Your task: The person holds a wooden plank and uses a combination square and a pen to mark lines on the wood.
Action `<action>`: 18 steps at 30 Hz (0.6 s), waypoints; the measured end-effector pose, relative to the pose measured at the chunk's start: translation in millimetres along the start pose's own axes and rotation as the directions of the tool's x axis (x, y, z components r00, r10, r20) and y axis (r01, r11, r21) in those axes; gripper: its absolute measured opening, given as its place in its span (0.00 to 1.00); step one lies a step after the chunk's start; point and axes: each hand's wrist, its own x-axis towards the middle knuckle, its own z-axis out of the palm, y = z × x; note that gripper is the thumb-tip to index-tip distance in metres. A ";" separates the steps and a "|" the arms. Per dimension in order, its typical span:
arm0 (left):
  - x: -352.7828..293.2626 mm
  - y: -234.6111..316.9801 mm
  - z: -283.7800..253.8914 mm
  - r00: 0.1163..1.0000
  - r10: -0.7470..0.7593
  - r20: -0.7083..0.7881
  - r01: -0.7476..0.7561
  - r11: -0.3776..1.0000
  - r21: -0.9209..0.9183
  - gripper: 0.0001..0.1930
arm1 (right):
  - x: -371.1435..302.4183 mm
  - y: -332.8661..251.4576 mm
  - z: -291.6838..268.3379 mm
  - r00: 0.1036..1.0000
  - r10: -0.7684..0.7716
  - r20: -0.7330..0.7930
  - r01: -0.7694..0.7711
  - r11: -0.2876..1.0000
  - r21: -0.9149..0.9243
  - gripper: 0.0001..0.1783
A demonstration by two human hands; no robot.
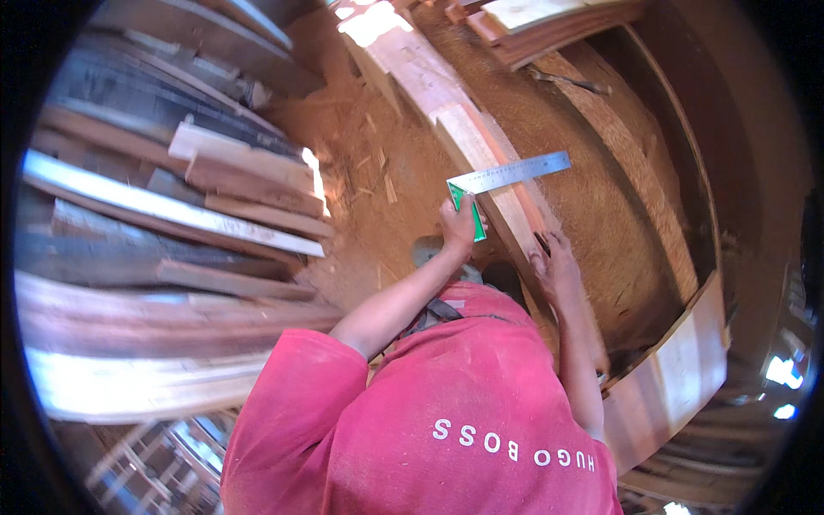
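My left hand (458, 225) is closed round the green handle of a try square (520, 172). The square's silver ruled blade reaches right, across a long wooden beam (476, 148) that runs from the far middle toward me. Against the beam's near part rests my right hand (558, 264), its fingers bent together. A small dark thing (541, 243) shows at those fingertips; its kind is too small to make out. The blade lies over the beam's upper face, a short way beyond my right hand.
Stacked boards (249, 180) fill the left side, blurred toward the rim. Sawdust and wood chips cover the floor (365, 197). At the far right lie more planks (549, 26), and a curved strip (618, 129) runs beside the beam. A wide board (678, 369) stands near right.
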 end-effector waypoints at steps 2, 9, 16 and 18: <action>2.3 -6.7 6.3 0.996 0.045 -0.083 -0.049 0.997 -0.052 0.12 | 9.5 16.3 9.2 0.999 -0.024 0.048 0.028 0.995 -0.097 0.32; 7.3 -19.5 17.6 0.955 0.209 -0.210 -0.205 0.978 0.041 0.15 | 32.0 10.0 6.0 0.981 -0.037 0.189 0.055 0.994 -0.091 0.31; 50.5 3.9 28.7 0.836 0.413 -0.362 -0.348 0.908 0.232 0.19 | 54.9 22.7 1.5 0.972 -0.110 0.205 0.134 0.985 -0.108 0.27; 69.9 10.2 30.5 0.842 0.394 -0.368 -0.316 0.914 0.255 0.20 | 63.8 18.4 -0.3 0.967 -0.080 0.241 0.110 0.987 -0.114 0.26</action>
